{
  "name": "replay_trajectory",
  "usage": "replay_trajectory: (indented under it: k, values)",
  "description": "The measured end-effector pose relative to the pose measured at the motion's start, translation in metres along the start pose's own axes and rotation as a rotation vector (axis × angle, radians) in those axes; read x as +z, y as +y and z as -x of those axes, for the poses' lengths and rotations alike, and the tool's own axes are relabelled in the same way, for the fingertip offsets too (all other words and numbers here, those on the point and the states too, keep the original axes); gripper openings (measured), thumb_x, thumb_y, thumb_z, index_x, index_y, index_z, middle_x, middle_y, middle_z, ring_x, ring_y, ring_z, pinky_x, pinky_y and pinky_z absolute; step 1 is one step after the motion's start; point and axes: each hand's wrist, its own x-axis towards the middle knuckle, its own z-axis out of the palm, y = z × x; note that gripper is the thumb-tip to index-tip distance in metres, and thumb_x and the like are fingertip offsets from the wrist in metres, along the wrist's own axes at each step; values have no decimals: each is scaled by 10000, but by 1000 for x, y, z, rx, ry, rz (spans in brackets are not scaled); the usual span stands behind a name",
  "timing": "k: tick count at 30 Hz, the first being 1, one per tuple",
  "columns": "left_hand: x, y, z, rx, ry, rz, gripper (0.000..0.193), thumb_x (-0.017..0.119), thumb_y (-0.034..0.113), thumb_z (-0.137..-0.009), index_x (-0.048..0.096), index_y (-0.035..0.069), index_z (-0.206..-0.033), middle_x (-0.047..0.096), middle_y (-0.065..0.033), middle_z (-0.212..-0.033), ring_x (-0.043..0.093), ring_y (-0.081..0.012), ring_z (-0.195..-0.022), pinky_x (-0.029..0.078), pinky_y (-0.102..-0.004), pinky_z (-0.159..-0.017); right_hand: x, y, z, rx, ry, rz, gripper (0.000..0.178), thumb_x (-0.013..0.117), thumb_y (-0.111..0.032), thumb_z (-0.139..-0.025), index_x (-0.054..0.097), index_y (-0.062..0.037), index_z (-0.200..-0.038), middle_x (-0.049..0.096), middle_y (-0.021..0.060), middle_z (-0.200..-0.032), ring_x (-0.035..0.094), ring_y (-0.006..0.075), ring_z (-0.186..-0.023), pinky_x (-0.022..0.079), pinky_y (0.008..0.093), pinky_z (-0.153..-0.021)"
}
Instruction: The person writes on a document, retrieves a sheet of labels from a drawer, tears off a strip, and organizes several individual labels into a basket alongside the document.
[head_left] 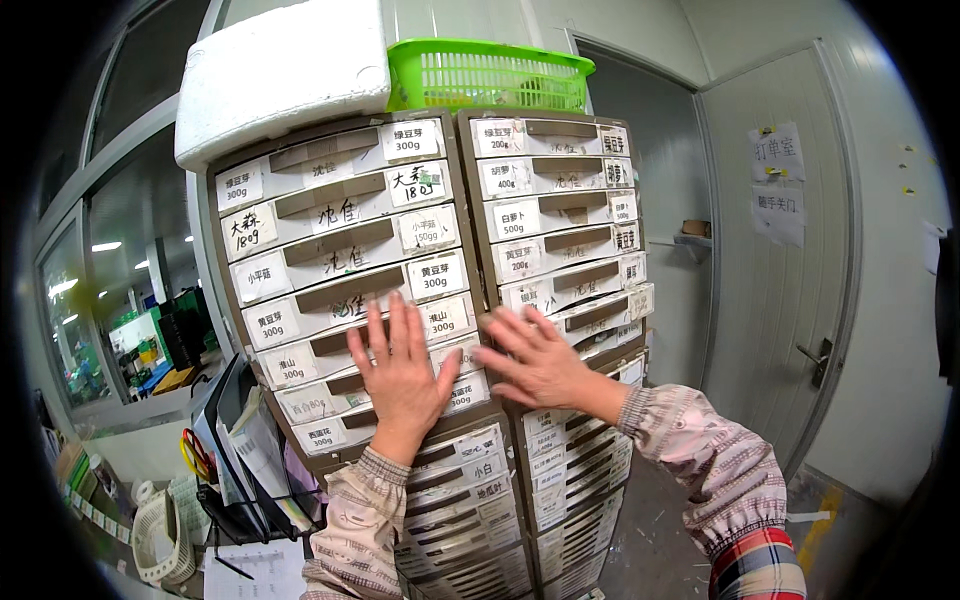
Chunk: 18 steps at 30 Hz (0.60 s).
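Observation:
Two tall drawer cabinets stand side by side, their shallow white drawers labelled with paper stickers and handwriting. My left hand (402, 372) is in front of the left cabinet (318, 230), fingers spread over its middle drawers. Across the gap between the cabinets, my right hand (545, 365) reaches in front of the right cabinet (560, 215), fingers apart and slightly blurred. Neither hand holds anything. Whether the fingertips touch the drawer fronts, I cannot tell. Parts of several drawers and labels are hidden behind my hands.
A white foam box (285, 85) and a green plastic basket (490, 75) sit on top. At left are upright folders (245, 440), scissors (195, 455), a white basket (160, 540) and a window. A closed door (780, 260) is at right.

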Motion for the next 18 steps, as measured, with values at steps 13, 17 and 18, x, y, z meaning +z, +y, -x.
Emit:
replay_trajectory:
  k: [13, 17, 18]
  values:
    - [16, 21, 19, 4, -40, -160, 853, 580, 589, -800, 362, 19, -1395, 291, -197, -1477, 238, -348, -1378, 124, -496, -1117, 7, 100, 87, 187, 239, 3, 791, 677, -386, -759, 360, -9, -1378, 350, 184, -1433, 321, 349, -1331, 229, 490, -1081]
    - [6, 31, 31, -31, -96, -223, 854, 580, 577, -804, 352, 5, -1397, 273, -195, -1488, 238, -352, -1376, 146, -503, -1112, 7, 95, 88, 187, 236, -34, 809, 677, -392, -764, 337, -19, -1396, 333, 178, -1448, 302, 342, -1347, 204, 498, -1092]
    - [4, 33, 32, -29, -111, -227, 854, 581, 576, -803, 352, 6, -1397, 273, -194, -1489, 241, -353, -1375, 149, -504, -1111, 8, 96, 89, 184, 240, -24, 821, 677, -403, -765, 327, -20, -1402, 327, 175, -1453, 295, 338, -1353, 188, 500, -1098]
